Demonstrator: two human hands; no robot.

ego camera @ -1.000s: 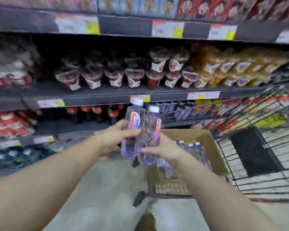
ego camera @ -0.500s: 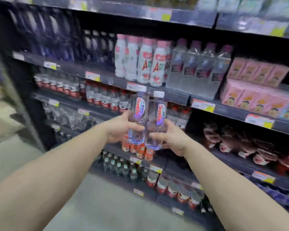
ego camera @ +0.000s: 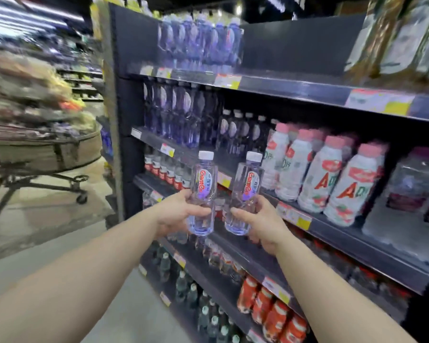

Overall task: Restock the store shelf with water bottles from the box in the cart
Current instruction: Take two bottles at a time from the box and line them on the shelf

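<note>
I hold two clear water bottles with white caps and red-and-blue labels upright in front of the store shelf (ego camera: 290,85). My left hand (ego camera: 176,214) grips the left bottle (ego camera: 204,184) around its lower half. My right hand (ego camera: 258,220) grips the right bottle (ego camera: 248,186) the same way. The two bottles stand slightly apart. Behind them, matching small water bottles (ego camera: 240,134) stand in a row on the middle shelf, beside taller water bottles (ego camera: 174,115). The cart and its box are out of view.
White bottles with pink caps (ego camera: 330,174) fill the shelf to the right. Red-labelled bottles (ego camera: 164,169) and red drinks (ego camera: 270,308) sit on lower shelves. A wheeled basket display (ego camera: 35,149) stands at the left across the aisle floor (ego camera: 47,219).
My view has swung left from the cart to the shelf end. Both hands carried the bottles along and raised them; the bottles, touching before, now stand a little apart.
</note>
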